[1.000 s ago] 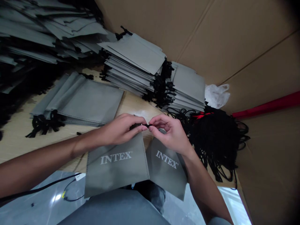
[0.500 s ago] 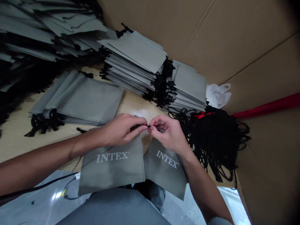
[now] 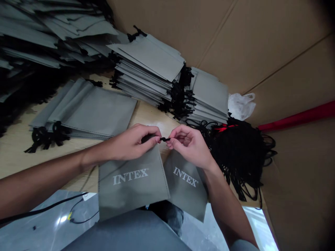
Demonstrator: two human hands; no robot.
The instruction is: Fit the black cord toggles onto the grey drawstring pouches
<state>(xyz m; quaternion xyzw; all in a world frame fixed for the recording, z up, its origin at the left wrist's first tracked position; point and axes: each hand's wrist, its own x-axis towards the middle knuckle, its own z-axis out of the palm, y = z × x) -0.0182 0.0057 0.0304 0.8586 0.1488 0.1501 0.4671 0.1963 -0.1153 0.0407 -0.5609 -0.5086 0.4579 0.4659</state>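
Pinching a short black cord (image 3: 164, 139) between the left hand (image 3: 131, 143) and the right hand (image 3: 188, 143), each closed to a fine thumb-and-finger pinch on one end of it, with the remaining fingers curled loosely and gripping nothing else. Sitting right at the top edge of a grey pouch (image 3: 131, 188), near the front of the counter (image 3: 15, 153), with a second grey pouch (image 3: 187, 188) just beside and partly under it, both hanging off the edge toward the lap.

Probably best done with the pinch close to the cord's ends and little slack between the two hands. Worth resting the left hand over the pouch's mouth to stop the fabric bunching, and pulling level along the hem rather than upward. Worth steering clear, too, of the loose black cord bundle (image 3: 243, 153) just right of the right wrist, likely to snag.

Reads INTEX in white capitals on each of the two pouches. Shows no other legible writing: none on the grey stacks (image 3: 149, 66) behind, the flat pile (image 3: 99, 111) to the left, or the cardboard wall (image 3: 235, 42).
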